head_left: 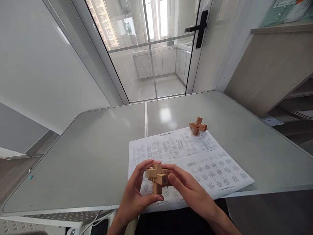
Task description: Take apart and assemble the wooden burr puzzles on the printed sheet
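Between my two hands is a wooden burr puzzle (156, 179) of interlocking light-brown sticks, one of them marked "2" on its end. My left hand (137, 186) grips it from the left, thumb under the bottom and fingers over the top. From the right, my right hand (183, 182) closes on it, with the thumb beside the numbered stick. Both hands are just above the near part of a printed instruction sheet (176, 153). A second, darker wooden burr puzzle (197, 126) rests at the sheet's far right corner.
The grey table (102, 163) extends on both sides, with a seam down its middle. A glass door with a black handle (201, 29) stands beyond its far edge. Wooden shelves (274, 62) are at the right. White cables (96, 220) hang below the near left edge.
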`<state>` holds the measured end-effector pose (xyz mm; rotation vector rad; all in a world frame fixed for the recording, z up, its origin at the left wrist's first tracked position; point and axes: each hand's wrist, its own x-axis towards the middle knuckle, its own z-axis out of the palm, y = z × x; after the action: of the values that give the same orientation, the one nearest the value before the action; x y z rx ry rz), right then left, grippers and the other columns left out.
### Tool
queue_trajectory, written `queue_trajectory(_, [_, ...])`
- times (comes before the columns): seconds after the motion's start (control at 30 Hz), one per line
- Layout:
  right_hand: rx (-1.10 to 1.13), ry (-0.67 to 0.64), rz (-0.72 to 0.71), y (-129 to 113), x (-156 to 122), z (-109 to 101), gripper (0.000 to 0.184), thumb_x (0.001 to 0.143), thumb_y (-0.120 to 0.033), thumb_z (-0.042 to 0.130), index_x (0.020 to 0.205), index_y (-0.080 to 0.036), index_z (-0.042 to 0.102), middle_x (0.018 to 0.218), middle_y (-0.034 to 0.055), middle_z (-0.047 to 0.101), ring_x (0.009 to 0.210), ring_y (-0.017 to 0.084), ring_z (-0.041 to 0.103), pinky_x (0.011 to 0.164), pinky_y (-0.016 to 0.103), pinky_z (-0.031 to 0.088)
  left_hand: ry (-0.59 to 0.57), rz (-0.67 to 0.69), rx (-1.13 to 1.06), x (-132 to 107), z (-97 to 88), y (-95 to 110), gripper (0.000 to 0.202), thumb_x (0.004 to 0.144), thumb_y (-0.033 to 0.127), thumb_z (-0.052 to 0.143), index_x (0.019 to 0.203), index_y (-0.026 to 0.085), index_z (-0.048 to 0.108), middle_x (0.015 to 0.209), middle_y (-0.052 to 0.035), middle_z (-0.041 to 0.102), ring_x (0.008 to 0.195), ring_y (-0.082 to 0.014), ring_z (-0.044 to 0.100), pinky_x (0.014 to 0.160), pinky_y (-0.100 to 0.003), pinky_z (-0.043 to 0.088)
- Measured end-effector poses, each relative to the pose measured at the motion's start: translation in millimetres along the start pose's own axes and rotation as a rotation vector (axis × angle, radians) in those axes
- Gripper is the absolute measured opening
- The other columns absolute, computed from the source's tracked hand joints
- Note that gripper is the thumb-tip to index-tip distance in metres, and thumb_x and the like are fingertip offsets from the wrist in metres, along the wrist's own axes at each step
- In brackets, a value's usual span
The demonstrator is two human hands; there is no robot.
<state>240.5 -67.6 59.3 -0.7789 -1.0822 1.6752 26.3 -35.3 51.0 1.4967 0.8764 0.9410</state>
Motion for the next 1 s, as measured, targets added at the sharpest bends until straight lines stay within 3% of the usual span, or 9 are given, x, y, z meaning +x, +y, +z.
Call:
queue_trajectory(0.17, [-0.102, -0.002, -0.02, 3.7, -0.4, 0.8, 0.039, 0.109, -0.049, 0.056, 0.139, -0.026, 0.063, 0.13, 0.0086, 0.073, 0.12, 0.026, 0.068, 0.11, 0.046, 0.051, 0.015, 0.011, -0.087, -1.3, 0.4, -4.4, 0.087, 0.066, 0.038, 0.101, 0.142, 0.032, 0.06, 0.14, -0.0108, 0.067, 0.132, -0.0341, 0.061, 0.117, -0.044, 0.046])
queue_trajectory(0.4, [-0.281, 0.01, -0.053, 6.4, -1.9, 1.7, 0.038, 0.112, -0.052, 0.045, 0.117, -0.022, 0.067, 0.105, 0.0063, 0.073, 0.094, 0.021, 0.068, 0.09, 0.036, 0.053, -0.012, 0.005, -0.06, -2.9, -0.1, -3.7, 0.091, 0.066, 0.04, 0.1, 0.146, 0.034, 0.058, 0.139, -0.0098, 0.067, 0.127, -0.0322, 0.063, 0.114, -0.041, 0.048])
queue_trajectory(0.67, [-0.1, -0.144, 0.006, 5.7, -3.1, -1.2, 0.043, 0.111, -0.059, 0.043, 0.104, -0.02, 0.062, 0.085, 0.0023, 0.064, 0.082, 0.018, 0.061, 0.084, 0.033, 0.049, -0.07, 0.006, -0.044, -6.8, -1.6, 1.1, 0.092, 0.064, 0.041, 0.102, 0.144, 0.035, 0.058, 0.138, -0.01, 0.068, 0.125, -0.0326, 0.065, 0.11, -0.04, 0.052])
queue_trajectory(0.83, [0.044, -0.233, 0.061, 13.9, -5.3, -0.5, 0.048, 0.107, -0.064, 0.048, 0.1, -0.02, 0.063, 0.086, 0.0014, 0.063, 0.067, 0.013, 0.056, 0.073, 0.03, 0.049, -0.125, 0.08, 0.004, -9.5, -2.5, 8.8, 0.093, 0.061, 0.046, 0.102, 0.143, 0.037, 0.059, 0.129, -0.0088, 0.071, 0.121, -0.0336, 0.068, 0.113, -0.044, 0.049])
queue_trajectory(1.0, [0.125, -0.154, 0.044, 20.5, -5.0, 2.2, 0.048, 0.105, -0.062, 0.056, 0.097, -0.017, 0.066, 0.083, 0.0015, 0.063, 0.063, 0.011, 0.056, 0.068, 0.028, 0.047, -0.108, 0.13, 0.069, -6.6, -2.5, 8.7, 0.095, 0.066, 0.053, 0.098, 0.149, 0.036, 0.053, 0.134, -0.0108, 0.07, 0.123, -0.0343, 0.067, 0.117, -0.048, 0.045])
